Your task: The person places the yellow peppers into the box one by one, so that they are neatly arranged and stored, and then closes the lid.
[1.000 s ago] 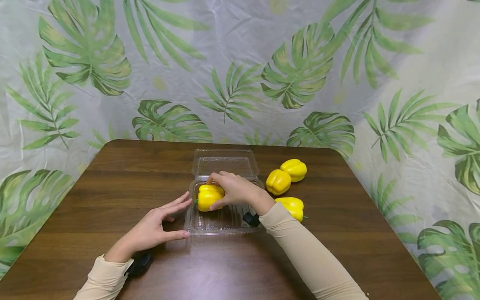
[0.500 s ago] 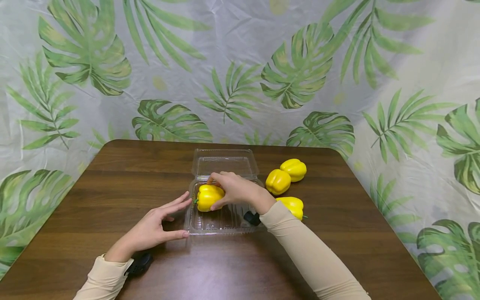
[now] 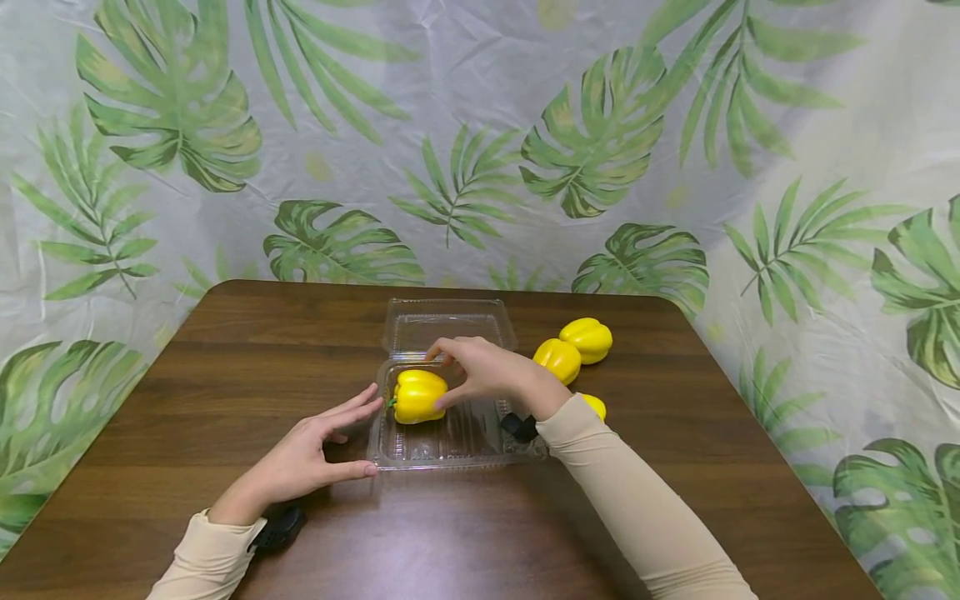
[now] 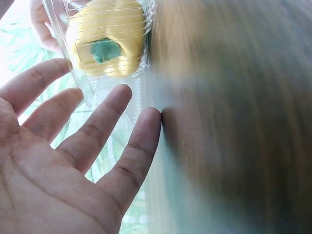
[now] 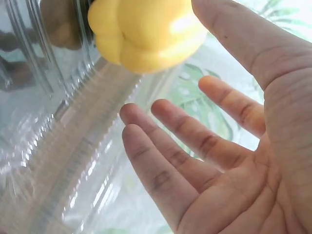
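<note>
A yellow bell pepper [image 3: 418, 397] lies on its side in the left part of a clear plastic clamshell container [image 3: 450, 462], its green stem facing left. My right hand [image 3: 491, 375] hovers over the container with its fingers spread. In the right wrist view those fingers are apart from the pepper [image 5: 151, 34], while the thumb is near or against it; I cannot tell which. At the container's left side, my left hand [image 3: 307, 454] has its fingers extended, and some fingertips touch the rim. Through the clear wall, the left wrist view shows the pepper [image 4: 109, 39] stem-first.
The container's raised lid [image 3: 450, 325] is at the back. To its right, two yellow peppers [image 3: 557, 361] [image 3: 587, 341] lie together on the brown table [image 3: 262, 367]. A third pepper [image 3: 595, 406] is mostly hidden behind the right sleeve. A leaf-patterned curtain [image 3: 465, 167] stands behind the table.
My right hand has loosened its grip on the pepper and drawn back to the right, fingers lifting off. The pepper stays in the container. My left hand has not visibly moved.
</note>
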`<state>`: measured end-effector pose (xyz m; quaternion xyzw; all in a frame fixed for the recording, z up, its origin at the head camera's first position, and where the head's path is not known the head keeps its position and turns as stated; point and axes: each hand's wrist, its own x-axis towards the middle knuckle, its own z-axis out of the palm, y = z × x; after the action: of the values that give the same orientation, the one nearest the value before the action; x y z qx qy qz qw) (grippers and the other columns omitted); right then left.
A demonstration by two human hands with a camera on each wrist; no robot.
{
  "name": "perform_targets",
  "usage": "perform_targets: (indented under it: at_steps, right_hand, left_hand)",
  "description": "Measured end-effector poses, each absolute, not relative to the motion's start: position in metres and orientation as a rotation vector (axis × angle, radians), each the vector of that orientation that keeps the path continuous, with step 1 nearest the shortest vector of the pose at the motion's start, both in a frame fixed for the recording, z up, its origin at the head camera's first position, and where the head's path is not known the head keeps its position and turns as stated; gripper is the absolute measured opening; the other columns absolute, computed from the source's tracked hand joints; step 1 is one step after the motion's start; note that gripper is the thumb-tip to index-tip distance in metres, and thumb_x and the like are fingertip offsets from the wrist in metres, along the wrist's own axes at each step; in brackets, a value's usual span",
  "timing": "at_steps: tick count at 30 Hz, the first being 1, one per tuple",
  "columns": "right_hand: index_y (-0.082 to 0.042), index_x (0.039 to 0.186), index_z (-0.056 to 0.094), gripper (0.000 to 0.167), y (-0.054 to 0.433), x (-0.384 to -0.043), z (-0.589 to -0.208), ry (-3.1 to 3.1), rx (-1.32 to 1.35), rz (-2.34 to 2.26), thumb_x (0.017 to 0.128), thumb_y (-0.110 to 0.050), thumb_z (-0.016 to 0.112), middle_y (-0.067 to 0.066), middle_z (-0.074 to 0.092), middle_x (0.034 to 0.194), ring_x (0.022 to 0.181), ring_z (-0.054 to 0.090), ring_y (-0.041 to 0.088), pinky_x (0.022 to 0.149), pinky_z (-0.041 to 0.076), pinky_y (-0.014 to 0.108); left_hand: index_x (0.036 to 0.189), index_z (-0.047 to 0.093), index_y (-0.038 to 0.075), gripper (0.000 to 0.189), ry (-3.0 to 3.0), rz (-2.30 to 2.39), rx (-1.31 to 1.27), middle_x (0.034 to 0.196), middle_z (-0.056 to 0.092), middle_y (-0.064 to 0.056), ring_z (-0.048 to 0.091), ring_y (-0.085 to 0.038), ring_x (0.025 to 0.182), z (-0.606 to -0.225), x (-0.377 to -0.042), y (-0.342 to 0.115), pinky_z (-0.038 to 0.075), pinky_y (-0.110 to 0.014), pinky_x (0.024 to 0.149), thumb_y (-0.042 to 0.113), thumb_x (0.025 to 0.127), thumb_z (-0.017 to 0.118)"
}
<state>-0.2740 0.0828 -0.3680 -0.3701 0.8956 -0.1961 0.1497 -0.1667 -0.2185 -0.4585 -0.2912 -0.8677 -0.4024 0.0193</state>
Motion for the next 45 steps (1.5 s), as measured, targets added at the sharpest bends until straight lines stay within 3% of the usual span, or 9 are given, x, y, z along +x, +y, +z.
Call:
perform_targets:
  at_steps: [11,22,26,31,39,45]
  right_hand:
    - [-0.017,0.155,0.052,0.073,0.124,-0.271,-0.347,2.547,-0.916,-0.628,0.094,-0.039,0.085,0.015,0.059,0.153,0.138,0.062,0.036,0.115,0.053,0.052]
    - [-0.012,0.155,0.052,0.073,0.173,-0.265,-0.340,2.542,-0.815,-0.714,0.095,-0.038,0.084,0.017,0.059,0.156,0.146,0.055,0.040,0.121,0.045,0.061]
    - [-0.010,0.156,0.052,0.071,0.188,-0.260,-0.339,2.513,-0.752,-0.761,0.097,-0.034,0.082,0.021,0.055,0.158,0.149,0.050,0.047,0.124,0.040,0.064]
    - [-0.008,0.155,0.054,0.068,0.207,-0.255,-0.344,2.499,-0.758,-0.799,0.098,-0.033,0.081,0.021,0.055,0.157,0.146,0.051,0.048,0.122,0.042,0.064]
    - [-0.008,0.151,0.060,0.062,0.235,-0.245,-0.352,2.467,-0.713,-0.951,0.097,-0.027,0.083,0.019,0.056,0.158,0.142,0.055,0.049,0.114,0.050,0.063]
    - [-0.011,0.152,0.060,0.065,0.245,-0.234,-0.357,2.538,-0.700,-0.861,0.097,-0.038,0.082,0.013,0.060,0.157,0.145,0.054,0.045,0.116,0.047,0.064]
  left_hand:
    - [0.159,0.053,0.013,0.083,-2.707,-1.245,-0.888,0.174,0.039,-0.009,0.050,-0.032,0.150,-0.457,-0.167,-0.219,0.063,-0.040,0.098,0.038,0.089,0.090]
    - [0.159,0.053,0.012,0.082,-2.698,-1.236,-0.898,0.174,0.039,-0.012,0.052,-0.035,0.149,-0.459,-0.167,-0.220,0.064,-0.039,0.097,0.037,0.090,0.089]
    - [0.160,0.053,0.013,0.082,-2.705,-1.241,-0.888,0.174,0.038,-0.010,0.051,-0.029,0.150,-0.459,-0.167,-0.220,0.063,-0.039,0.098,0.038,0.090,0.089]
    - [0.159,0.053,0.013,0.082,-2.709,-1.241,-0.885,0.175,0.038,-0.008,0.050,-0.025,0.150,-0.458,-0.167,-0.220,0.063,-0.039,0.098,0.038,0.089,0.089]
    - [0.160,0.053,0.012,0.083,-2.710,-1.228,-0.894,0.174,0.039,-0.010,0.050,-0.032,0.150,-0.459,-0.168,-0.221,0.063,-0.039,0.098,0.038,0.090,0.089]
    - [0.159,0.053,0.011,0.083,-2.704,-1.235,-0.894,0.174,0.039,-0.010,0.051,-0.031,0.149,-0.459,-0.168,-0.222,0.063,-0.040,0.098,0.038,0.090,0.089]
